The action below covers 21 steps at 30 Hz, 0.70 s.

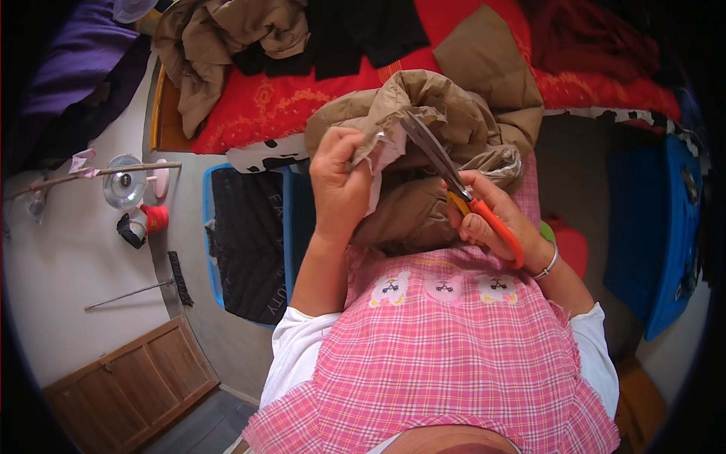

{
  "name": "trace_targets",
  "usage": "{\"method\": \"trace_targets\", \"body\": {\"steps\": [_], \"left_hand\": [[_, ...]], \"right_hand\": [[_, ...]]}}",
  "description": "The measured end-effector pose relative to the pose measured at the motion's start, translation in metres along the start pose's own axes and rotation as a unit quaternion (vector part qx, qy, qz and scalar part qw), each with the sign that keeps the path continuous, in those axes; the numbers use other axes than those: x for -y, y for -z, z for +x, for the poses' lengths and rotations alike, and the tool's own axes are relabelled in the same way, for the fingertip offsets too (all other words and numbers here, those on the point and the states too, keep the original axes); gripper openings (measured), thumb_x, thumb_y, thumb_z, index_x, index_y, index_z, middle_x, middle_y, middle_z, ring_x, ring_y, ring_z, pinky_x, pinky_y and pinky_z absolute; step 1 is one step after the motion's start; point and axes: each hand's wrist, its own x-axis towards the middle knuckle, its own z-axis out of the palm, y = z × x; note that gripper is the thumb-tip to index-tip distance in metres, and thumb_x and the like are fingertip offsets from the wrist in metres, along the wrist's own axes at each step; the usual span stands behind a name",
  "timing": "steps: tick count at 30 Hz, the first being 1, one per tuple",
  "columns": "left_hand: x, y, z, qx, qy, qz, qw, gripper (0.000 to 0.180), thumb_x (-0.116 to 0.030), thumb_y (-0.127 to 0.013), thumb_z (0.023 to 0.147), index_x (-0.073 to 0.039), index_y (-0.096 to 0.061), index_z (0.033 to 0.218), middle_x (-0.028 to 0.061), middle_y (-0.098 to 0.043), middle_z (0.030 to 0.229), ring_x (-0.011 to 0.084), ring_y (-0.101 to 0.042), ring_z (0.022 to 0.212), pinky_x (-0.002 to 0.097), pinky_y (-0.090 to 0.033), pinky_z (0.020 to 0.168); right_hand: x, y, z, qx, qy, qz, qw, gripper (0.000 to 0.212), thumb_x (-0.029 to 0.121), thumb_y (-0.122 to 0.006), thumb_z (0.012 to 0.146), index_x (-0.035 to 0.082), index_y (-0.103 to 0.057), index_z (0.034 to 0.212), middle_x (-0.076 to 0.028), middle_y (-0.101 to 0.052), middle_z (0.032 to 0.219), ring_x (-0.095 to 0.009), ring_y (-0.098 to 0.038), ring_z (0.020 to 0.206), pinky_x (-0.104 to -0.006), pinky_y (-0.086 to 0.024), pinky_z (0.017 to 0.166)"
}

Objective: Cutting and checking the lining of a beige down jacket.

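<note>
A brown padded garment [401, 216] with white lining lies bunched over my lap and against the bed edge. Pinched in my left hand [338, 178] is a raw edge of it, where a bit of pale lining shows. My right hand [495, 216] is closed around the orange handles of a pair of scissors [435, 150]. Their dark blades point up and to the left, close beside the held edge and in front of the brown cloth. Whether the blades touch the fabric I cannot tell. A pink checked apron [446, 348] covers my front.
Ahead is a bed with a red patterned cover [280, 102], bearing dark and brown clothes. A blue tub [212, 250] with black quilted cloth stands at my left, and another blue container [650, 242] at my right. A fan [123, 181], a broom [178, 278] and a wooden door [136, 386] are farther left.
</note>
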Motion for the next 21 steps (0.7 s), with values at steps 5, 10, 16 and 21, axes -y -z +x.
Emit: {"method": "trace_targets", "body": {"steps": [5,10,16,21], "left_hand": [[-0.008,0.011,0.008,-0.124,0.115,-0.175,0.97,0.011,-0.012,-0.057,0.093,-0.002,-0.062,0.092,-0.0056,-0.055,0.078,0.0011,-0.045,0.072,0.0174,-0.038,0.064],[-0.012,0.01,0.008,-0.162,0.097,-0.1,0.977,0.02,-0.02,-0.057,0.094,-0.002,-0.06,0.087,-0.006,-0.055,0.076,0.0005,-0.043,0.069,0.0183,-0.037,0.059],[-0.018,-0.001,0.002,-0.119,0.118,-0.184,0.968,0.024,-0.024,-0.054,0.096,-0.004,-0.06,0.082,-0.0067,-0.051,0.069,-0.0005,-0.041,0.06,0.0171,-0.032,0.051],[-0.012,-0.006,-0.003,-0.073,0.142,-0.269,0.95,0.029,-0.027,-0.05,0.098,-0.002,-0.062,0.087,-0.0062,-0.053,0.069,-0.0008,-0.041,0.058,0.0172,-0.032,0.049]], "right_hand": [[0.003,0.001,-0.002,-0.009,-0.02,-0.008,1.0,0.053,0.031,-0.06,0.09,0.007,-0.037,0.13,-0.002,-0.05,0.086,-0.005,-0.047,0.07,-0.0166,-0.039,0.06],[0.005,-0.003,0.0,0.02,-0.052,-0.027,0.998,0.053,0.032,-0.059,0.091,0.007,-0.035,0.131,-0.002,-0.05,0.086,-0.005,-0.048,0.07,-0.0172,-0.04,0.061],[0.01,-0.013,0.013,0.051,-0.081,-0.053,0.994,0.055,0.037,-0.058,0.091,0.007,-0.035,0.131,-0.001,-0.051,0.086,-0.005,-0.049,0.071,-0.0175,-0.041,0.061],[0.007,-0.016,0.017,0.047,-0.073,-0.048,0.995,0.046,0.03,-0.055,0.093,0.003,-0.038,0.127,-0.001,-0.052,0.081,-0.006,-0.052,0.068,-0.0204,-0.045,0.059]]}}
